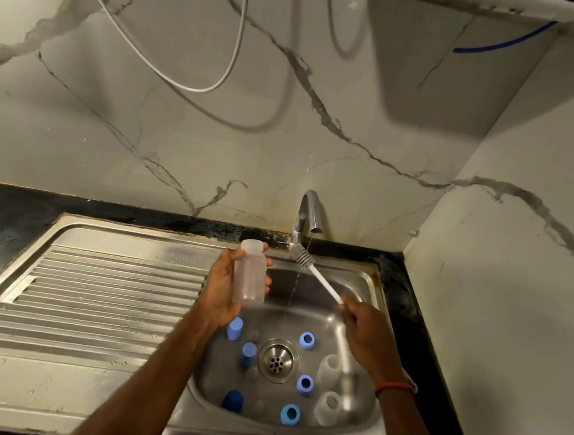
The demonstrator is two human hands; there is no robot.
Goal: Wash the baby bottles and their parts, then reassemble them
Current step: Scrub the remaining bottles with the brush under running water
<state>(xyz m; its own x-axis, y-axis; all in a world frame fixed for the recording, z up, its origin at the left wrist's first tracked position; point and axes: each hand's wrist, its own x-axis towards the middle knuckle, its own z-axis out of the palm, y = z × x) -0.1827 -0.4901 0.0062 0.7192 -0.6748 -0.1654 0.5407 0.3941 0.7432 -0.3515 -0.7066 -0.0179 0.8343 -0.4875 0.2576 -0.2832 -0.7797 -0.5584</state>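
Observation:
My left hand (pixel 222 289) grips a clear baby bottle (pixel 250 272) upright above the left side of the sink basin (pixel 369 285). My right hand (pixel 364 333) holds the white handle of a bottle brush (pixel 312 270); its grey head points up-left, just right of the bottle's mouth and under the tap (pixel 308 215). A thin stream of water runs down past the brush. On the basin floor lie blue caps (pixel 235 328), blue rings (pixel 307 340) and two clear bottles (pixel 330 365) around the drain (pixel 277 360).
A ribbed steel drainboard (pixel 83 304) stretches left of the basin. Black counter (pixel 4 215) runs behind and to the right of the sink. The marble wall closes in on the right, and a white cable (pixel 199 88) hangs on the back wall.

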